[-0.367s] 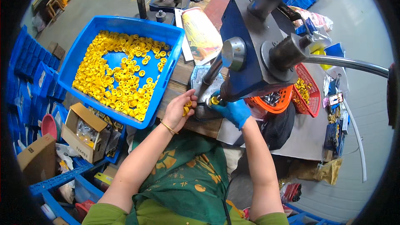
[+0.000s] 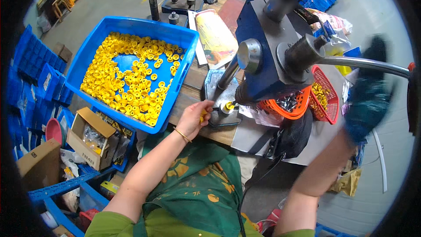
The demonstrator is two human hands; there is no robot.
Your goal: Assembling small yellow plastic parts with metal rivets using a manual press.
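Note:
Beside the press base [image 2: 224,118], my left hand [image 2: 196,117] is closed around small yellow caps, partly hidden by its fingers. One yellow cap [image 2: 227,107] sits on the base under the ram of the dark blue hand press [image 2: 261,57]. My right hand [image 2: 370,101], in a blue glove, is at the far right by the press's long metal lever [image 2: 364,62]. Motion smears its fingers, so whether it grips the lever does not show. To the left, a blue tub [image 2: 117,117] holds a great many loose yellow caps [image 2: 127,79].
Right of the press stand an orange basket [image 2: 291,113] with dark metal parts and a red basket [image 2: 332,113] with yellow pieces. A black bag [image 2: 296,136] hangs at the table's front edge. A second press [image 2: 182,4] stands behind. Cardboard boxes [image 2: 91,138] are at lower left.
My right hand has left the press base and swung far right to beside the lever. The yellow cap on the base now shows uncovered. My left hand stays near the base with its caps.

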